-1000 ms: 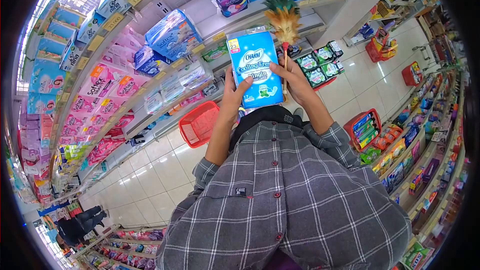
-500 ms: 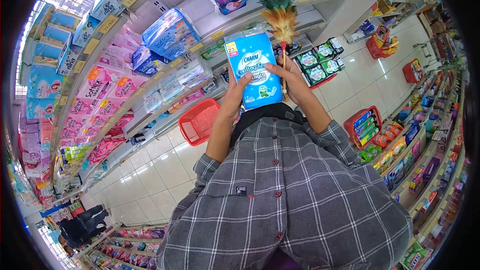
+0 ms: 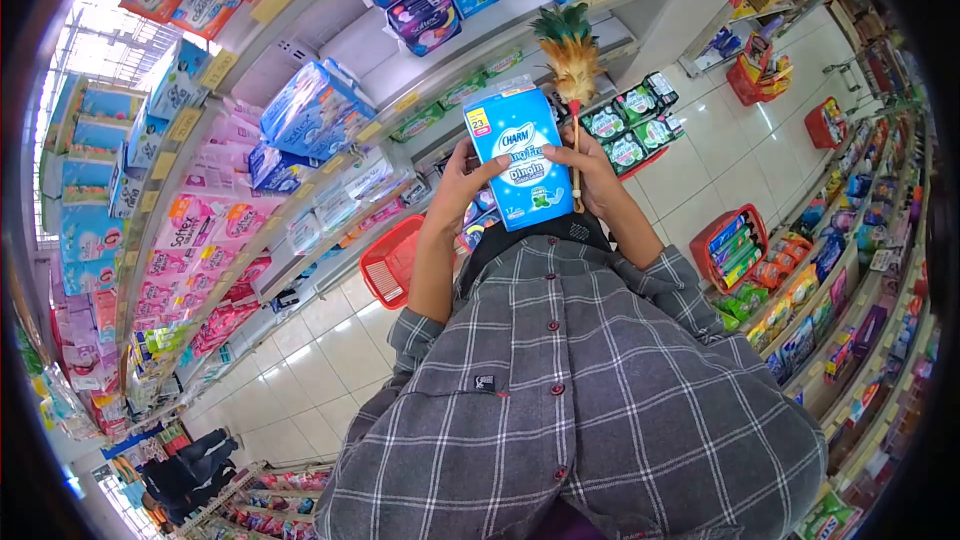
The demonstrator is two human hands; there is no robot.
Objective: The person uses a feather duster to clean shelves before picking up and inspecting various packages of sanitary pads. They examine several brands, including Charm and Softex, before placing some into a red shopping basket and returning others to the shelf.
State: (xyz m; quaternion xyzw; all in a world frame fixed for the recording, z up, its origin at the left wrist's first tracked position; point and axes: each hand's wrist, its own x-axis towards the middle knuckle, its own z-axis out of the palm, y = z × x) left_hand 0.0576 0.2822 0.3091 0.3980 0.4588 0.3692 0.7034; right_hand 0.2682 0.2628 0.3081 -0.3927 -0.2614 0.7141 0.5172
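A blue Charm pack of sanitary pads [image 3: 520,185] is held upright in front of my chest, its printed face toward me. My left hand [image 3: 468,178] grips its left edge, thumb across the front. On the right edge, my right hand [image 3: 592,172] closes on the pack, with its thumb on the print. That same hand also holds a feather duster [image 3: 572,65], whose thin handle runs down along the pack and whose feathers point up and away. The fingers behind the pack are hidden.
Shelves of pad packs, including pink Softex packs [image 3: 200,225], curve along my left. A red basket [image 3: 390,260] stands on the floor there. Green-and-black packs [image 3: 630,125] and a filled red basket [image 3: 730,248] are to the right. A person in dark clothes [image 3: 190,475] is at lower left.
The pack has shifted slightly right and down with both hands, and the duster has tipped a little. My view has turned slightly, moving the shelves in the picture.
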